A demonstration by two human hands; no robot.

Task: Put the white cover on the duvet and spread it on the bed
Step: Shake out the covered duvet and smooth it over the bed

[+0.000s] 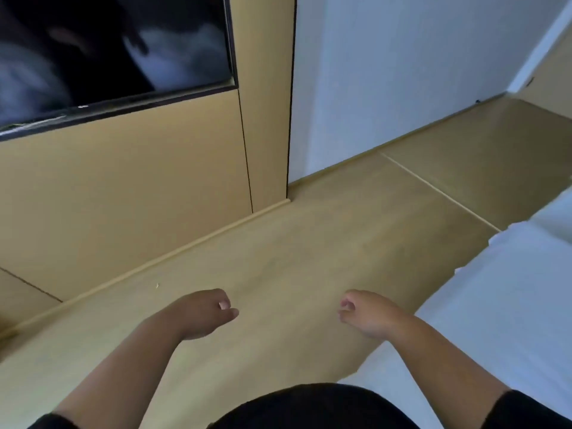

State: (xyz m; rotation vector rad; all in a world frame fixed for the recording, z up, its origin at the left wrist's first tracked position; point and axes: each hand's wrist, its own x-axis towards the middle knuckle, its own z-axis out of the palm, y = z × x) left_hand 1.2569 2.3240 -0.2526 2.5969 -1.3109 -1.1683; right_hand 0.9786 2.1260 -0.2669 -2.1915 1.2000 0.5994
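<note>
Two hands, left hand (202, 314) and right hand (363, 312), hung loosely curled, empty, over smooth tan wooden floor (278, 258), beside the soft white bed (495, 320)

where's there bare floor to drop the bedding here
The wooden floor lies bare between the panelled wall with its television and the white bed, and onward along the white wall. Both empty hands, left hand and right hand, hang above it.

place: a bedroom, home or hotel I can't tell | bed (483, 320) in white linen at my right | wood-look floor (278, 258) under me | dark TV screen (108, 51) set into tan wall panelling (123, 187) | white wall (402, 72) beyond the panel's edge
</note>
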